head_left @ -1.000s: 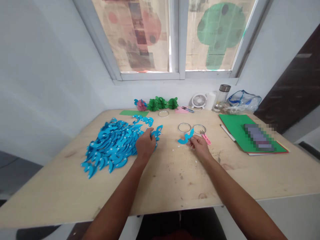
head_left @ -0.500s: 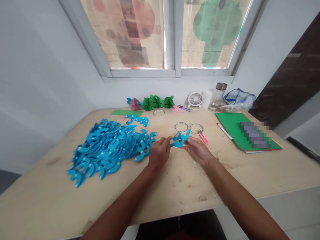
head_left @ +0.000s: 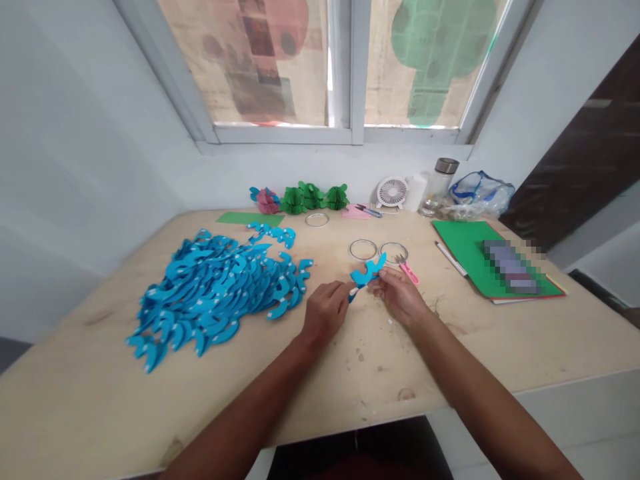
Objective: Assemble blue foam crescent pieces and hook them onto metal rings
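Note:
Between my hands, just above the table, is a curved blue paper piece with a white patch near its lower left end. My left hand pinches that lower end with thumb and fingers. On the other side my right hand grips the right part of the same piece. To the left lies a big heap of similar blue paper pieces, many marked with small white patches. Beyond my hands are two metal rings side by side, and pink-handled snips touch the right one.
Along the wall stand green paper figures, a pink one, a small fan, a glass bottle and a clear bag. Green sheets bear a blurred-out phone-like object at right, beside a pen.
The blue paper piece has turned in my hands: its curved part has swung up and right, and a white patch shows at the lower end. My view has tilted slightly down.

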The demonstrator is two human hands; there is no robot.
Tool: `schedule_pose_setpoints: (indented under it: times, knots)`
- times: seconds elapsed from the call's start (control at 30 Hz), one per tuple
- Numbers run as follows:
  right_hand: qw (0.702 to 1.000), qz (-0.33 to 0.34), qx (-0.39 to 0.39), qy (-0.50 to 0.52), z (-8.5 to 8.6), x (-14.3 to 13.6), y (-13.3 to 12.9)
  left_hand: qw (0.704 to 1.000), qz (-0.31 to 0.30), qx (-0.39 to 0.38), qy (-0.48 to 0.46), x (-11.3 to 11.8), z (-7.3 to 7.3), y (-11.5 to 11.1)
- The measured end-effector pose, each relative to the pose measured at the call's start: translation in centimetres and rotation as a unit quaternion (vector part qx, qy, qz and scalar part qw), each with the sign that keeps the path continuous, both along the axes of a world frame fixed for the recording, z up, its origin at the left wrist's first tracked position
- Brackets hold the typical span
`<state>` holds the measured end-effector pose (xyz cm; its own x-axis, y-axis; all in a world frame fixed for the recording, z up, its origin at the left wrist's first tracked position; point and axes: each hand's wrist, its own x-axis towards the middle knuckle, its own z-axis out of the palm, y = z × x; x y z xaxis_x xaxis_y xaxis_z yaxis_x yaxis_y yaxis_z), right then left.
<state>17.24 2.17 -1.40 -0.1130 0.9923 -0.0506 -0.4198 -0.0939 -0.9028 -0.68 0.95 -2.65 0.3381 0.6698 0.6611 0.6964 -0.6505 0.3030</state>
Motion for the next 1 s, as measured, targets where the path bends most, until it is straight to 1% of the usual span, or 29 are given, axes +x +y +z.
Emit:
schedule_pose_setpoints:
  times: [0.1, 0.2, 0.37, 0.53, 0.63, 0.73, 0.87, 0.93, 1.0]
  knots:
    - [1.000, 0.005, -0.004, -0.006, 0.09, -0.03, -0.05, 1.000, 0.010, 0.013, 0.005, 0.03, 0.14, -0.15]
    - [1.000, -0.005, -0.004, -0.004, 0.11, -0.07, -0.03, 1.000, 0.012, 0.022, 0.005, 0.03, 0.17, -0.17]
    - [1.000, -0.008, 0.013, -0.025, -0.04, -0.01, 0.12, 0.998, 0.012, 0.055, -0.009, 0.02, 0.09, -0.06]
    - [1.000, -0.023, 0.016, 0.010, 0.01, -0.02, 0.06, 0.997, 0.018, 0.077, -0.026, -0.06, 0.19, 0.02]
    - [0.999, -0.011, 0.010, 0.030, 0.28, -0.11, -0.15, 0.996, 0.019, 0.076, -0.031, -0.04, 0.37, -0.06]
    - [0.999, -0.002, 0.004, 0.044, 0.49, -0.23, -0.28, 0.998, 0.001, 0.061, -0.031, 0.12, 0.51, -0.22]
    - [0.998, -0.019, 0.011, 0.053, 0.50, -0.28, -0.20, 0.999, -0.020, 0.028, -0.041, 0.23, 0.63, -0.42]
    - [0.998, -0.024, 0.015, 0.049, 0.46, -0.26, -0.14, 0.997, -0.038, -0.008, -0.066, 0.07, 0.77, -0.51]
    - [0.999, -0.026, 0.017, 0.041, 0.45, -0.24, -0.11, 0.987, -0.076, -0.075, -0.117, -0.23, 1.00, -0.54]
